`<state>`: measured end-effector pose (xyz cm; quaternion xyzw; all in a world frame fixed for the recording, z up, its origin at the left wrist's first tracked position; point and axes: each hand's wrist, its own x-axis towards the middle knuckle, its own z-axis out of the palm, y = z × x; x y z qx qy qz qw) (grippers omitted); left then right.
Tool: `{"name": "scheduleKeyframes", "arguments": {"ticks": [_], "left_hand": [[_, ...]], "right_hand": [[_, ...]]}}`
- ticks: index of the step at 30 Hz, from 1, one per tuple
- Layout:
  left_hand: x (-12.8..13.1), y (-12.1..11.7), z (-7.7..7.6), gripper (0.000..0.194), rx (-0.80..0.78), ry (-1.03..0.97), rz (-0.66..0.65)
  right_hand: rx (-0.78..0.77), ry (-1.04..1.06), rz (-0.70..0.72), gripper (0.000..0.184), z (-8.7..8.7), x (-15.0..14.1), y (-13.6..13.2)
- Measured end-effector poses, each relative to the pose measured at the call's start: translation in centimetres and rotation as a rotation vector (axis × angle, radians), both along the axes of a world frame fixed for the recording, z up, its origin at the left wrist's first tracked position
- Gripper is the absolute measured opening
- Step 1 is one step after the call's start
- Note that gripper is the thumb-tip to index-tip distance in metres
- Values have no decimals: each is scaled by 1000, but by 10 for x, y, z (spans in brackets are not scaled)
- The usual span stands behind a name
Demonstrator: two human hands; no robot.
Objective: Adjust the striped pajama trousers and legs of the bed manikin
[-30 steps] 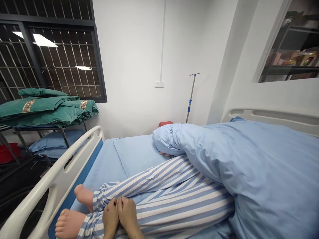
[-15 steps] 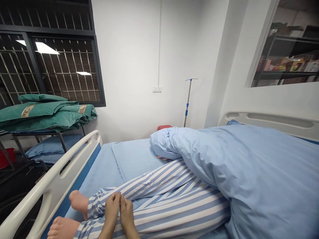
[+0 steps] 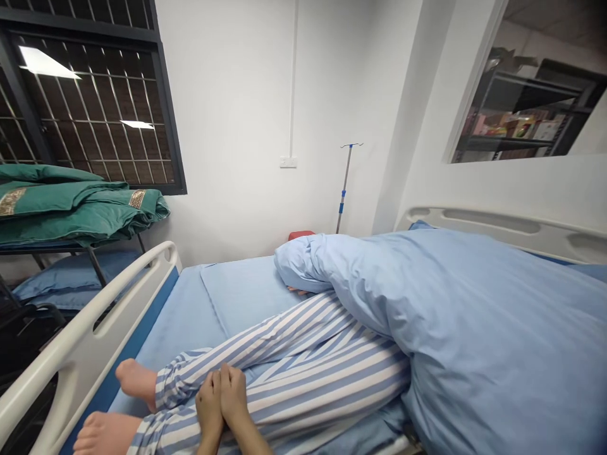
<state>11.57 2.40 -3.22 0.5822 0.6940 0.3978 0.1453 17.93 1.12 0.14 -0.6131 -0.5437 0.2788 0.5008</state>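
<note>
A figure in blue-and-white striped pyjamas (image 3: 308, 360) lies on the bed, its upper body hidden under a light blue quilt (image 3: 474, 316). My left hand (image 3: 210, 407) and my right hand (image 3: 236, 398) sit side by side on the nearer lower leg, touching each other. Their fingers are bent and pressed together over the striped cloth. Two bare feet (image 3: 135, 382) stick out to the left of my hands. A hand of the figure (image 3: 298, 291) peeks from under the quilt's edge.
A white bed rail (image 3: 95, 322) runs along the left, another white board (image 3: 497, 221) behind the quilt. Folded green blankets (image 3: 80, 208) lie on a rack at left. An IV pole (image 3: 344, 189) stands by the back wall, beside a barred window (image 3: 95, 114).
Both hands stayed on the lower leg. Half a second ago the fingers reached further up the shin; now they are drawn back and bent. The view has swung slightly to the right.
</note>
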Motion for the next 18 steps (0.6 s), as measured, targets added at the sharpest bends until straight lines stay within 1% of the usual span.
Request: {"name": "scheduleKeyframes", "arguments": {"ticks": [2,4,5,7,8,9,10,11,15,17,18], "left_hand": [[1,-1,-1,33,-27,26,-46],[3,-2,-2,28,-63,127,-84],[5,-3,-3,25,-100,200,-109],[9,-5,-3,22,-184,345,-152],[10,-6,-3,23,-225,400,-158],[12,-6,-2,24,-257,442,-159],[13,-7,-2,26,-270,470,-161],[14,-7,-2,28,-270,487,-159],[15,-7,-6,35,-195,483,-125],[14,-6,-10,36,-175,475,-110],[13,-6,-11,36,-164,471,-99]], "right_hand": [[-61,-170,18,48,14,8,-3],[-86,-400,69,43,34,16,-7],[-70,-502,111,42,46,19,-9],[16,-597,196,41,65,25,-12],[60,-602,228,41,71,28,-13],[90,-586,240,42,72,30,-13],[99,-556,233,43,68,33,-13],[88,-515,211,44,61,35,-13],[22,-372,68,46,13,42,-12],[15,-363,-2,45,-4,42,-13],[10,-367,-28,45,-8,41,-13]]}}
